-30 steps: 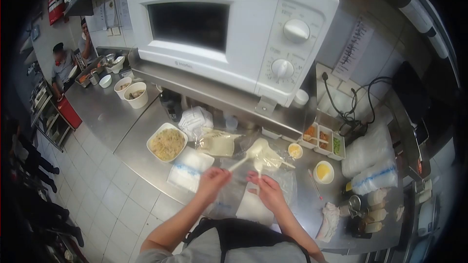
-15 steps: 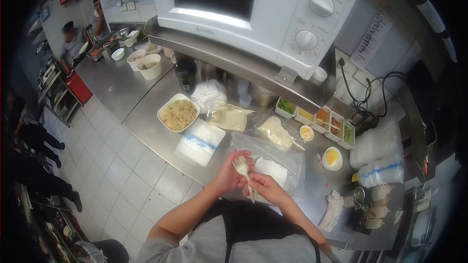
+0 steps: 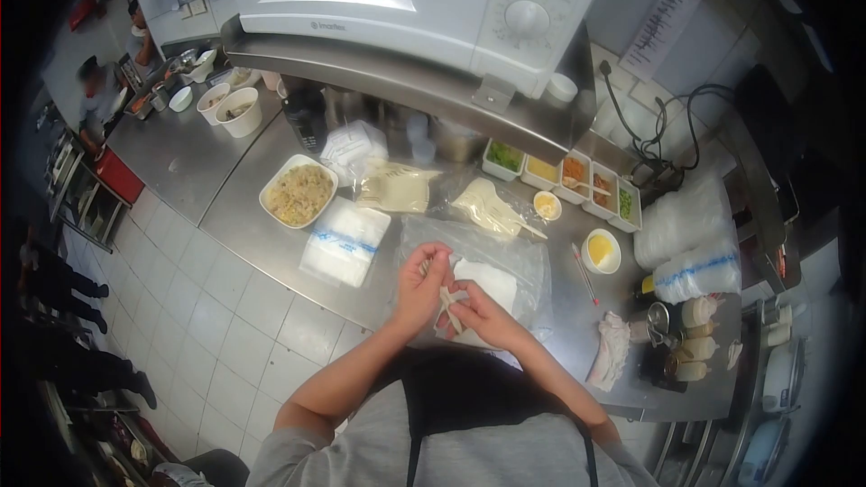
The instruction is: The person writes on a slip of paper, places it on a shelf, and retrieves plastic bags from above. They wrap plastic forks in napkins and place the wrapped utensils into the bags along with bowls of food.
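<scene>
Above the front edge of the steel counter, my left hand [image 3: 422, 289] has its fingers closed round a pale disposable fork, whose head is mostly hidden by the fingers. Close on its right, my right hand [image 3: 480, 313] pinches the lower part of the fork [image 3: 452, 317]. White napkins [image 3: 487, 286] on a clear plastic bag [image 3: 537, 261] lie just beyond both hands. To the left is a packet of white napkins with blue print [image 3: 343, 242]. A square bowl of fried rice [image 3: 299, 192] stands behind it, beside a bag of pale forks [image 3: 397, 189].
A microwave [image 3: 361, 22] sits on a shelf above the counter [image 3: 244, 234]. Topping tubs [image 3: 573, 171], a bowl with something yellow [image 3: 601, 251], a pen [image 3: 585, 273], a cloth [image 3: 611, 349] and bottles [image 3: 695, 348] are on the right. Two people [image 3: 101, 99] stand far left.
The camera view has shifted. My left hand has closed over the fork's head, which showed in its open fingers before. My right hand still holds the lower part.
</scene>
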Tool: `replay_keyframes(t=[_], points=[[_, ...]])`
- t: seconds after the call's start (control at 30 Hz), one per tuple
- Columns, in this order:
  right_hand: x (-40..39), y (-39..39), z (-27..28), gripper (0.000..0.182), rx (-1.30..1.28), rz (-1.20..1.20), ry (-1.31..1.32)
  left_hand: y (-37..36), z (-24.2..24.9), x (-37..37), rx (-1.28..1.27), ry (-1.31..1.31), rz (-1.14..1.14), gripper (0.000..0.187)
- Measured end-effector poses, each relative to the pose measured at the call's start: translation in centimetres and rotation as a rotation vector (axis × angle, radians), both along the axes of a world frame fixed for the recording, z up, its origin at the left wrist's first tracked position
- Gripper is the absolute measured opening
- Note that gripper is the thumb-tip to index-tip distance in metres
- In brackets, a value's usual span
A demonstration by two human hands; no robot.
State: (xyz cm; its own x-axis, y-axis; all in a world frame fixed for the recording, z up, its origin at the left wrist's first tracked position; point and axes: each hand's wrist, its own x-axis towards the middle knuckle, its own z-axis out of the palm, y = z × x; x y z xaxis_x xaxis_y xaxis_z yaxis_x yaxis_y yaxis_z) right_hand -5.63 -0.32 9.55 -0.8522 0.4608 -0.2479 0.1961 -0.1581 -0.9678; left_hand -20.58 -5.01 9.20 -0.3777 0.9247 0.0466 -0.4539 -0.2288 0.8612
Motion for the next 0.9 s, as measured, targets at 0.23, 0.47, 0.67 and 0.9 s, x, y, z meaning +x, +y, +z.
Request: replay_keyframes(t=[0.23,0.47,0.67,0.9], points=[[0.1,1.2,1.0,0.02,0.701,-0.221,0.032,2.7,1.1,2.2,0.375,0.67,0.169,0.01],[3.5,3.2,-4.3,0.015,0.669,-0.225,-0.245,0.2,-2.5,1.2,0.155,0.725,-0.135,0.023],[3.5,4.3,-8.0,0.018,0.793,-0.198,-0.314,-0.1,-6.9,-0.3,0.256,1.075,-0.633,0.041],[3.6,4.3,-7.1,0.017,0.773,-0.178,-0.24,1.0,-7.4,-1.1,0.201,1.01,-0.672,0.018]])
